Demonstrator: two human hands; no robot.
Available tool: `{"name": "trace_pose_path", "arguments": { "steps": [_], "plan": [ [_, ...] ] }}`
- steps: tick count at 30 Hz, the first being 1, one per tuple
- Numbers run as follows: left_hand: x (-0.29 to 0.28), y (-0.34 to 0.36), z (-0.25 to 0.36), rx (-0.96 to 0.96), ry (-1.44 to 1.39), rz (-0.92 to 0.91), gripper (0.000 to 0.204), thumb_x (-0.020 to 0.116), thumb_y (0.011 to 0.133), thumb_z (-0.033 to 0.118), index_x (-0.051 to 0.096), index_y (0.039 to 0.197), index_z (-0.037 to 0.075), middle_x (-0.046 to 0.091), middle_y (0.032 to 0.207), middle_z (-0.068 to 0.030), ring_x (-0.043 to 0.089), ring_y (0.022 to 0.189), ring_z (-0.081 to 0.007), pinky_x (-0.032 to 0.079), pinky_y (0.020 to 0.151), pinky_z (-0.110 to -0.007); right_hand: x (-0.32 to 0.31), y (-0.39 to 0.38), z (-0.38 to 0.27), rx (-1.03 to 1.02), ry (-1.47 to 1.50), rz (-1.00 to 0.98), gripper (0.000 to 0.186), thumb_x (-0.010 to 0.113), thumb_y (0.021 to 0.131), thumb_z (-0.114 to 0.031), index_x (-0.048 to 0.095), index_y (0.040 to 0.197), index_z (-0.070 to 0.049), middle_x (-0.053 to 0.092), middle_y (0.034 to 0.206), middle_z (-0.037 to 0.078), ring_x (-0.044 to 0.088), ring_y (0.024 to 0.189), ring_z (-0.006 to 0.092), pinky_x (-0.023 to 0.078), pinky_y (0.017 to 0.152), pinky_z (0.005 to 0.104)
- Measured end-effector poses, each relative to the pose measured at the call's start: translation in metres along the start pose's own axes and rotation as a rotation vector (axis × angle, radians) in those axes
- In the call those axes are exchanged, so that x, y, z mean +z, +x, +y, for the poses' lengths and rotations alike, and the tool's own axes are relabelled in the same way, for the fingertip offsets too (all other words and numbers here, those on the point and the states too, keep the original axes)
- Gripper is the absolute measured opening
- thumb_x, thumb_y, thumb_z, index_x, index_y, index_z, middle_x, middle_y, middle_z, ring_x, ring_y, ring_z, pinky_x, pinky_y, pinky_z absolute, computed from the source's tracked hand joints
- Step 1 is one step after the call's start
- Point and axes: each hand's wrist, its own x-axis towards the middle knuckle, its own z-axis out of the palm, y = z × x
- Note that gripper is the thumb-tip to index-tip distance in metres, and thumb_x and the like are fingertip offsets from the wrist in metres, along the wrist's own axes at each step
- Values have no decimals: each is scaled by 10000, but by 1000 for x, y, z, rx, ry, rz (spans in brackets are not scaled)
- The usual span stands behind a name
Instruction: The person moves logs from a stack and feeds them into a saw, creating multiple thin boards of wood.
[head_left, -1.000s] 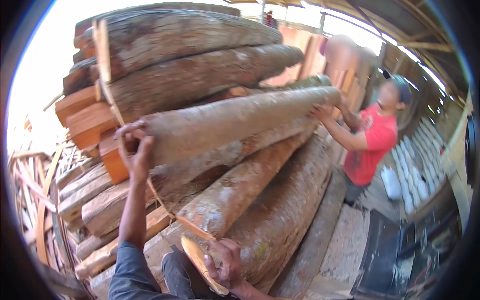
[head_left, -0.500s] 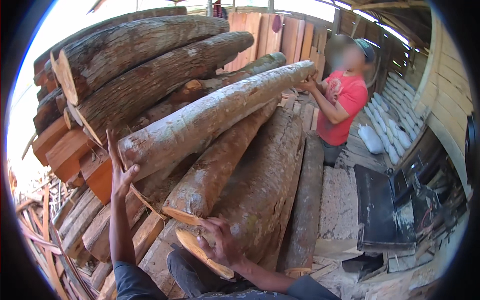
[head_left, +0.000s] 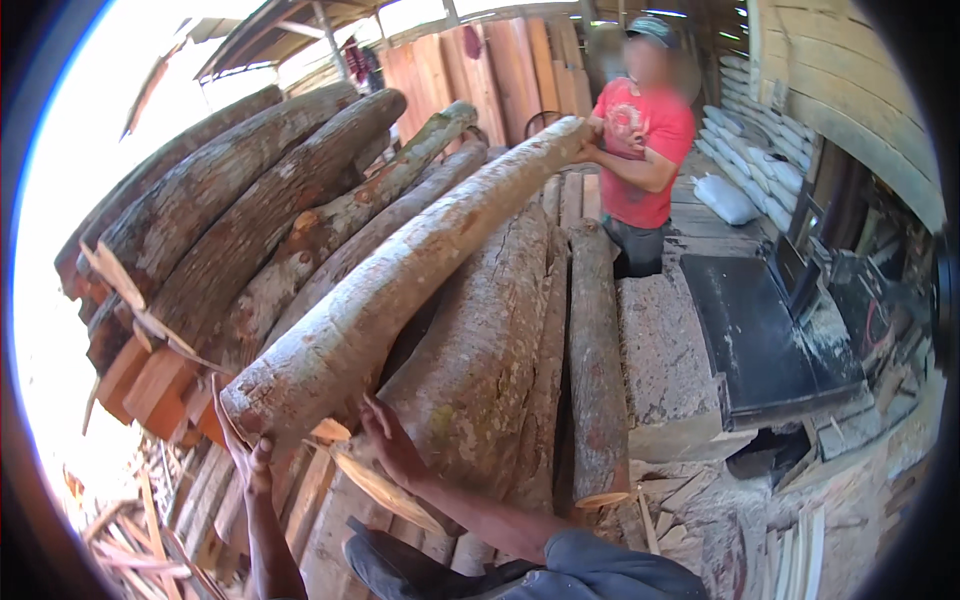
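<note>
Spread fingers of the left hand (head_left: 250, 462) are being braced against the log (head_left: 400, 275), the right hand (head_left: 393, 447) being held unclenched nearby. Over other logs (head_left: 480, 340), it is being held aloft, not yet set down.

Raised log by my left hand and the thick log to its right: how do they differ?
The raised log is slimmer; the thick log is broader. The raised log has your left hand at its near end and a co-worker's hands at its far end; the thick log lies lower. Both are long, with mottled bark.
</note>
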Motion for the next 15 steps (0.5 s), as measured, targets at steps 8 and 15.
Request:
{"name": "trace_pose_path", "arguments": {
  "steps": [8, 15],
  "plan": [
    [167, -255, 151, -557, -241, -560, 1310, 854, 590, 496, -77, 1402, 61, 257, 1387, -251, 283, 1322, -335, 282, 1091, -444, -162, -219, -53, 260, 874, 156, 875, 239, 821, -797, 322, 1410, -155, 389, 1416, 78, 399, 1286, 269, 325, 1072, 472],
    [267, -392, 136, -890, -334, -1626, 894, 656, 831, 483, 203, 1458, 36, 384, 1413, -210, 314, 1354, -290, 294, 1088, -396, -426, -417, -131, 458, 471, 818, 800, 348, 863, -722, 460, 1334, -85, 583, 1206, 90, 557, 1073, 219, 437, 957, 378]
  ]
}}
